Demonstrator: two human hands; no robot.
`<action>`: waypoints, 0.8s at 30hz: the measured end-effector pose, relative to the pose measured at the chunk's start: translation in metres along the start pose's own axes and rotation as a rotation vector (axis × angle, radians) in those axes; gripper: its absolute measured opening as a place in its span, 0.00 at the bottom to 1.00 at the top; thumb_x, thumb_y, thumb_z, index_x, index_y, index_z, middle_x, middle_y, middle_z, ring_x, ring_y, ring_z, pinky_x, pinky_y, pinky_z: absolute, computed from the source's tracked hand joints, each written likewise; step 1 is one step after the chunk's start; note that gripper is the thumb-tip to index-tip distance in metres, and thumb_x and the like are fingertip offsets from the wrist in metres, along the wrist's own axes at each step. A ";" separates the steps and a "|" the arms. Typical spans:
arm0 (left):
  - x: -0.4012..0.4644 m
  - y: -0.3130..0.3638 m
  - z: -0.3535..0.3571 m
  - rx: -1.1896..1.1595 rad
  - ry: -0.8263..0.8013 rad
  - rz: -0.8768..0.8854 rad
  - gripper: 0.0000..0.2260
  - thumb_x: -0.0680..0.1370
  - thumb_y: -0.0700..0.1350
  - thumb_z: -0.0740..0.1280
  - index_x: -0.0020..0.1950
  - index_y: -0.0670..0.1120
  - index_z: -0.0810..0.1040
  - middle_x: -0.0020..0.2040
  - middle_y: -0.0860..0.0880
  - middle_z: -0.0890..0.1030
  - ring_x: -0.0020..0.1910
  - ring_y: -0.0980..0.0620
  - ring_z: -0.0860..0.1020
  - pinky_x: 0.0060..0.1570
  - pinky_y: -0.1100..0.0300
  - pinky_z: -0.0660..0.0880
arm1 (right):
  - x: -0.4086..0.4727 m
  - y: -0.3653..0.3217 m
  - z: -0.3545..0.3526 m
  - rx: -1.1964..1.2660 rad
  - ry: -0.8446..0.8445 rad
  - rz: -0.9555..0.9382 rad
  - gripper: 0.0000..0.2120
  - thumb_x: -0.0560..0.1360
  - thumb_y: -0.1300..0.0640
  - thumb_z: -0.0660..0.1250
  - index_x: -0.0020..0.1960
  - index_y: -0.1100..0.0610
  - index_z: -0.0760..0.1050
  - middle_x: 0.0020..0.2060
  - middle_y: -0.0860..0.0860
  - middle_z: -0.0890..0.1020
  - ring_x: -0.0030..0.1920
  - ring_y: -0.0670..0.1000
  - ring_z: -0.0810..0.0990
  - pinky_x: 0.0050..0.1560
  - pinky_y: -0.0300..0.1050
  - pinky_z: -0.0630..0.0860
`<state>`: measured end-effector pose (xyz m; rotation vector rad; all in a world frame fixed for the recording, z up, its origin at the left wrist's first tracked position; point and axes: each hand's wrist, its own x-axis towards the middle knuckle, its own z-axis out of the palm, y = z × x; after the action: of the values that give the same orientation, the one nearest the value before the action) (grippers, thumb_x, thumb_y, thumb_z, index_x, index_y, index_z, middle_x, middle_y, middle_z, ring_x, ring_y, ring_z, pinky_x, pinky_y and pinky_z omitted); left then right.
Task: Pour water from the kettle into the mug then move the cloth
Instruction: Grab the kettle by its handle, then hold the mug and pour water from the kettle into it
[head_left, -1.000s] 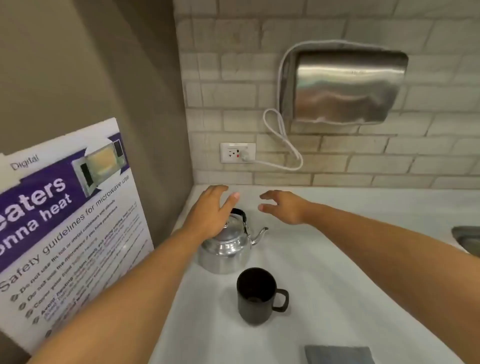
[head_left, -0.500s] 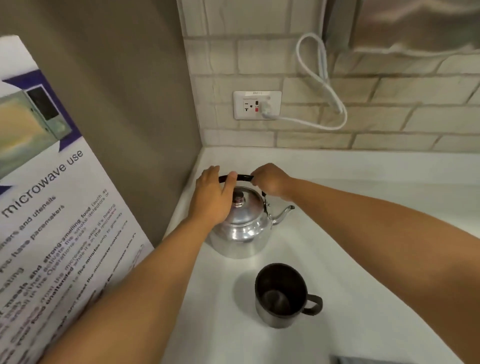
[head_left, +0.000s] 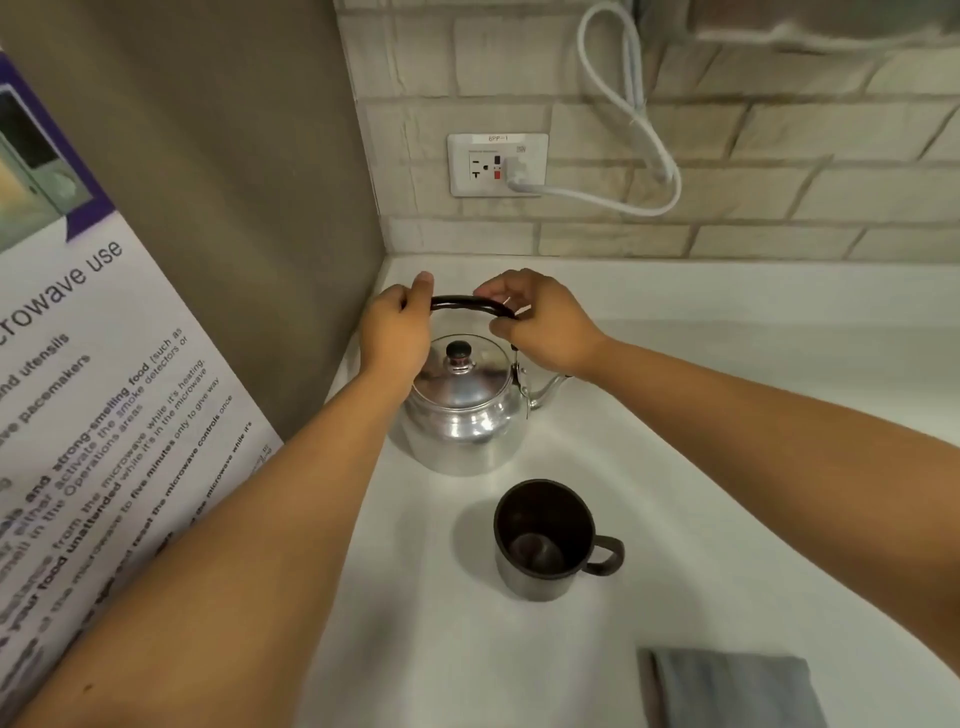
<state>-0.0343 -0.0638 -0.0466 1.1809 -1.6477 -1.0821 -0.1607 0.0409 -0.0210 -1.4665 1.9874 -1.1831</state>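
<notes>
Both hands are on the kettle (head_left: 462, 410) now. The left hand (head_left: 395, 332) sits at the left end of the black handle (head_left: 470, 304), fingers curled around the bar with one fingertip poking up above it. The right hand (head_left: 540, 325) takes the right end, thumb and fingers pinched closed on the bar just where it bends down toward the hinge. Between the two hands a short stretch of the handle arches bare and upright over the lid.

The kettle itself, polished silver metal, stands on the white counter (head_left: 727, 415) in the back left corner, close to the brown side wall. Its lid is on, the dark knob (head_left: 459, 350) showing right below the hands, and the spout (head_left: 550, 389) points off to the right, passing under the right wrist.

In front of the kettle and a little to the right stands the dark mug (head_left: 545, 540), upright, mouth open to the camera, handle turned to the right. It is near the kettle but not touching it.

Down at the bottom right edge lies the grey cloth (head_left: 727, 686), folded flat on the counter, well apart from both hands and partly cut off by the frame.
</notes>
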 end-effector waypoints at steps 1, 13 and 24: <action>-0.002 0.000 -0.001 -0.021 -0.002 -0.014 0.23 0.77 0.56 0.61 0.41 0.35 0.74 0.28 0.49 0.66 0.29 0.52 0.65 0.30 0.58 0.63 | -0.005 -0.001 0.000 -0.011 0.005 0.006 0.19 0.71 0.64 0.67 0.62 0.55 0.75 0.57 0.51 0.79 0.53 0.49 0.76 0.47 0.30 0.70; -0.033 0.049 -0.037 -0.223 0.112 0.108 0.17 0.74 0.44 0.63 0.27 0.48 0.61 0.21 0.57 0.62 0.19 0.60 0.60 0.18 0.68 0.57 | -0.174 0.026 -0.003 -0.025 0.176 0.257 0.13 0.77 0.47 0.61 0.41 0.55 0.75 0.37 0.49 0.80 0.40 0.47 0.77 0.39 0.37 0.69; -0.063 0.093 -0.070 -0.164 -0.046 0.213 0.17 0.72 0.43 0.65 0.25 0.48 0.64 0.22 0.54 0.60 0.20 0.59 0.58 0.21 0.67 0.58 | -0.228 0.039 0.006 0.186 -0.066 0.326 0.12 0.76 0.55 0.61 0.37 0.58 0.77 0.35 0.45 0.81 0.35 0.40 0.75 0.47 0.43 0.71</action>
<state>0.0211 0.0025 0.0536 0.8600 -1.6438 -1.0916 -0.0949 0.2507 -0.0924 -1.0313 1.9220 -1.1251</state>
